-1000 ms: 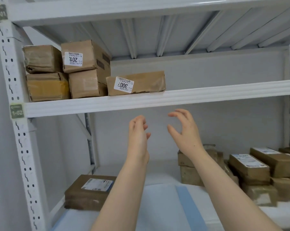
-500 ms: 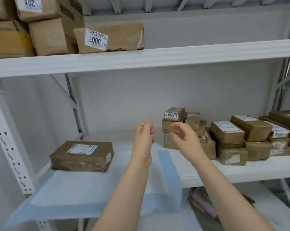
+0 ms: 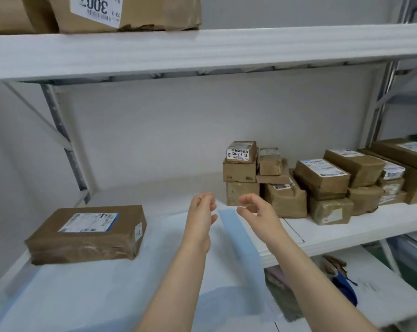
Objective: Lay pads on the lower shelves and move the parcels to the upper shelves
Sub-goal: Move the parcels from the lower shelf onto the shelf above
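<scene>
Nothing is gripped by either hand: the left hand (image 3: 201,215) and the right hand (image 3: 259,213) are held side by side at the centre of the frame, apart from each other, with fingers loosely curled and empty, raised above the pad (image 3: 102,283). This posture is judged to suit a reach for a parcel rather than work on the pad. The pad is already spread flat over the left part of the lower shelf (image 3: 346,232), and its darker blue border (image 3: 238,236) runs below the hands.

One flat brown parcel (image 3: 87,232) is seen lying on the pad at the left of the frame, label upward, and is probably the nearest candidate for lifting. Right of the hands and farther back, small brown parcels (image 3: 285,200) are stacked on bare white shelf where no pad is laid. They are judged to need clearing before that part can be covered.

Across the top of the frame the upper shelf (image 3: 202,49) is seen, with a parcel marked 300 (image 3: 130,13) at its front edge, upper left, and free room to the right. Behind it all, a plain pale wall (image 3: 178,128) is shown.
</scene>
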